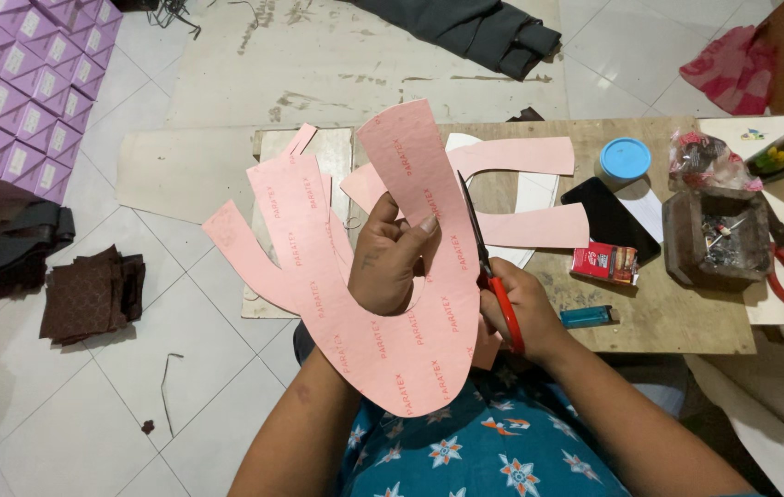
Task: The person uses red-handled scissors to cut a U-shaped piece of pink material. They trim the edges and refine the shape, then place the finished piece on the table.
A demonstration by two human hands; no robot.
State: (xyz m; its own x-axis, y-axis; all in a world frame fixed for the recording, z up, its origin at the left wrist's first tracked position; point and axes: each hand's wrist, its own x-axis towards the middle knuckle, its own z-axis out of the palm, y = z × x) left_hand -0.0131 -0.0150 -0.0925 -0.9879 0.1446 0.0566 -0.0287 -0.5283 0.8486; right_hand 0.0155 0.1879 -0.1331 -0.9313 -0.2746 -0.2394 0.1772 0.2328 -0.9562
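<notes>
At the frame's centre the left hand (390,262) pinches a curved pink board sheet (410,340), while the right hand (513,311) grips red-handled scissors (488,276) at its right edge. Rotating the sheet, not the blades, probably keeps the curve smooth.

Bare forearms; teal shirt, white-orange flower print
</notes>
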